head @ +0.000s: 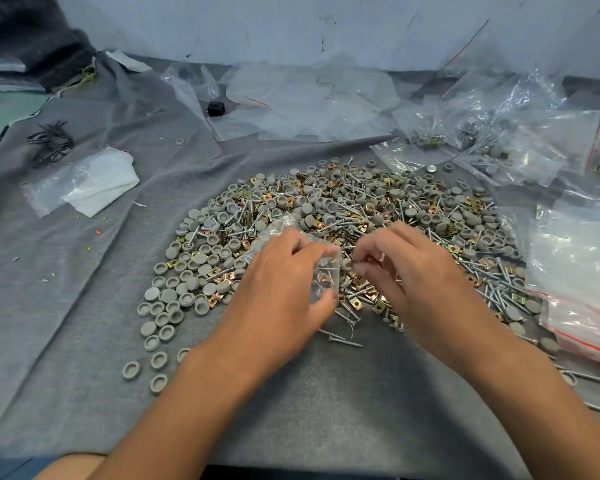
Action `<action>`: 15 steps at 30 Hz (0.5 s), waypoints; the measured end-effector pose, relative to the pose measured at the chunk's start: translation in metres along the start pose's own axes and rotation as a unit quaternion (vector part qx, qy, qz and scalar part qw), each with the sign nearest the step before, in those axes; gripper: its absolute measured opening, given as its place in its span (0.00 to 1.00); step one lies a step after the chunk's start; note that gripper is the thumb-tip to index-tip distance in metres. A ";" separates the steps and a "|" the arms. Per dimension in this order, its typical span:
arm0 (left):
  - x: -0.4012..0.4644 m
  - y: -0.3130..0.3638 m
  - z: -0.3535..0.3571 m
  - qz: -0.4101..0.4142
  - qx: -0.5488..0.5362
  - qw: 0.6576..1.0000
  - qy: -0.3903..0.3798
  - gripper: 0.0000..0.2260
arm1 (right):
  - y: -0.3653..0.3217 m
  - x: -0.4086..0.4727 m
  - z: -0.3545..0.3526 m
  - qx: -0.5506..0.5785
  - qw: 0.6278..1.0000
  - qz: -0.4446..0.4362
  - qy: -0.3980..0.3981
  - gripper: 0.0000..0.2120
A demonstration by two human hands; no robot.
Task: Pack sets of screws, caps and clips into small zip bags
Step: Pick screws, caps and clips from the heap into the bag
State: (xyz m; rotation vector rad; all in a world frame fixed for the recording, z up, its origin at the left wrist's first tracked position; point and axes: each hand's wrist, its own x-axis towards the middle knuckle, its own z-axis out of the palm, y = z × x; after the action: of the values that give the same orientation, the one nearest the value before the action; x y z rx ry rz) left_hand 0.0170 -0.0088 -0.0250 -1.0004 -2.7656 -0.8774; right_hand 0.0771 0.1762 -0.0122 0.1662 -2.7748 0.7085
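Forearms nearest. Left hand [284,271] pinches small zip bag [324,280] over pile [343,220]; right hand [392,268] curled, pinching small parts, blurred. Hold mouth wide, feed screws point-first, count set.

- A grey felt cloth [84,306] is covering the whole work surface and is lying in long folds to the left of the grip.
- A pale blue-grey wall [291,26] is standing beyond the grip, and it is showing dark scratches and small marks.
- A dark grey fabric bundle [32,39] is resting far up and left of the grip, against the wall.
- A strip of green surface [4,112] is showing at the far left edge, where the cloth is ending.
- Soft, even light is falling on everything, and shadows are staying weak.
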 end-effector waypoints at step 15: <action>0.001 -0.001 0.000 0.004 0.003 1.000 -0.004 0.19 | -0.012 0.003 0.021 0.022 0.992 -0.064 0.111 0.08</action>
State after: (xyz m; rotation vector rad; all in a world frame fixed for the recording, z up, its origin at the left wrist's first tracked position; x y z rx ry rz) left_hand 0.0154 -0.0092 -0.0252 -1.0165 -2.7667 -0.8654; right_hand 0.0716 0.1553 -0.0231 0.2563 -2.5140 0.7087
